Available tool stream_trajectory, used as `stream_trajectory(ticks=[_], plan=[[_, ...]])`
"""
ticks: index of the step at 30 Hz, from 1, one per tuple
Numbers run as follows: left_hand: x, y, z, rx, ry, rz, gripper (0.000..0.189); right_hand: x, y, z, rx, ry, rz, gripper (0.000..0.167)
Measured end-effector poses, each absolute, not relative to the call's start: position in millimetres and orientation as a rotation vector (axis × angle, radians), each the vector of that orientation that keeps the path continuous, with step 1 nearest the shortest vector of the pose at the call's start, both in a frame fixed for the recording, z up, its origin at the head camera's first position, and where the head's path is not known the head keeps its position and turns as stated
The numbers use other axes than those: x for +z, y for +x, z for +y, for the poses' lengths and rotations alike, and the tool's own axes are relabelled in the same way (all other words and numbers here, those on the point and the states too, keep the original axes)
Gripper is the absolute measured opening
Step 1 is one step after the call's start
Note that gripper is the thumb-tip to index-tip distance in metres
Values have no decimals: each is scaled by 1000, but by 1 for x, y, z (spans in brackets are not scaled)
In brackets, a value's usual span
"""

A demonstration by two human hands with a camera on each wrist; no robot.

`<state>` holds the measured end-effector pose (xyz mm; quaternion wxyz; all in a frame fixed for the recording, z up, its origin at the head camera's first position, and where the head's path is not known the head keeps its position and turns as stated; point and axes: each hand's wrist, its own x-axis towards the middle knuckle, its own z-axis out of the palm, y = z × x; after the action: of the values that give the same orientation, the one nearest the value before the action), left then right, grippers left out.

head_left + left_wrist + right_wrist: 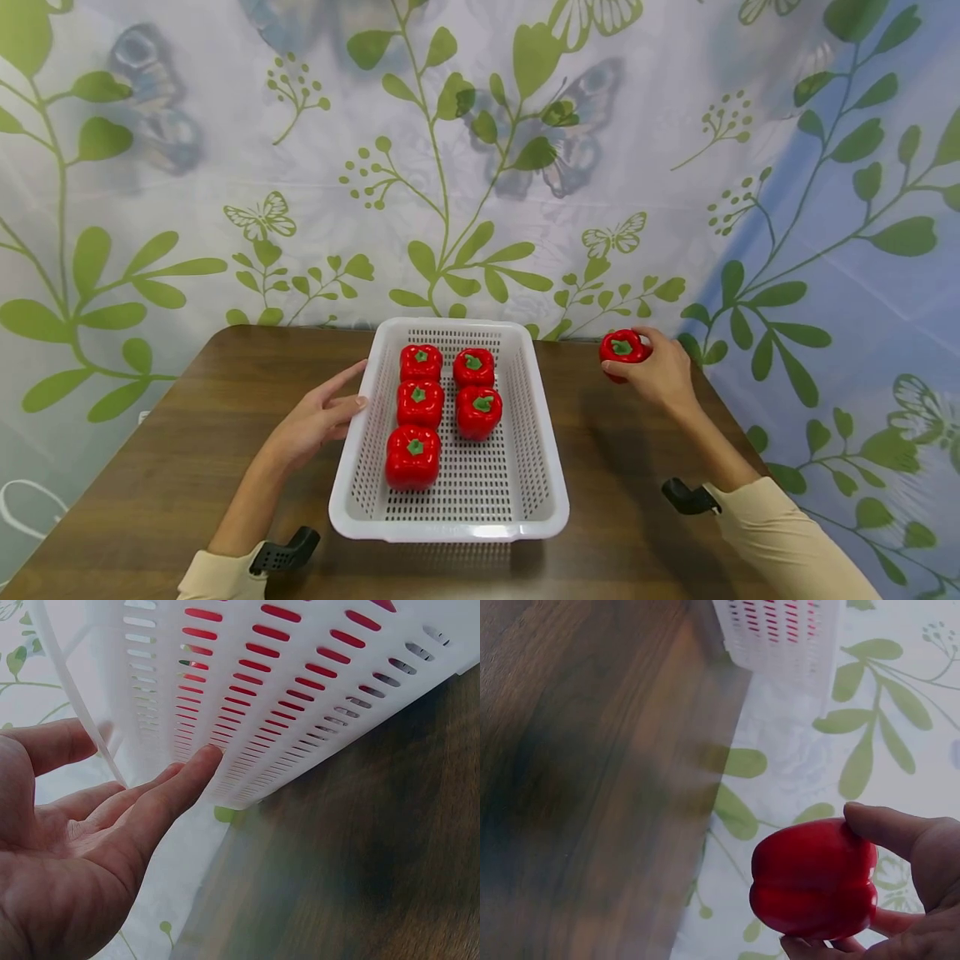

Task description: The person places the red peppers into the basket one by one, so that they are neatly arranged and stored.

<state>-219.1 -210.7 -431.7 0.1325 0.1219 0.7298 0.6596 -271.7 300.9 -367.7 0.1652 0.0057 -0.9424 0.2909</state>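
Note:
A white perforated plastic basket [491, 531] stands on the wooden table. Several red bell peppers with green stems sit inside it in two columns, such as the front-left pepper [413, 467]. My left hand [318, 421] is at the basket's left side, its thumb at the rim and its extended fingers [176, 795] near the perforated wall under the rim. To the right of the basket, my right hand [660, 371] holds another red bell pepper [810, 877] between thumb and fingers, raised above the table near its back right.
The brown wooden table [600, 517] reaches back to a hanging curtain [480, 167] printed with green leaves and butterflies. A second curtain panel borders the right side. A white cable [26, 508] shows at the far left.

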Motion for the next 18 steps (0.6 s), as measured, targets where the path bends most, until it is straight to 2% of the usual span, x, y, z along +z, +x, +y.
stream_trajectory(ticks=[8,18], plan=[[-432,-220,-212,1919,367,2108,70,-351,-265,289,865,74,-2717,70],[-433,-220,-212,1919,377,2111,70,-323,-257,268,951,65,-2804,77]])
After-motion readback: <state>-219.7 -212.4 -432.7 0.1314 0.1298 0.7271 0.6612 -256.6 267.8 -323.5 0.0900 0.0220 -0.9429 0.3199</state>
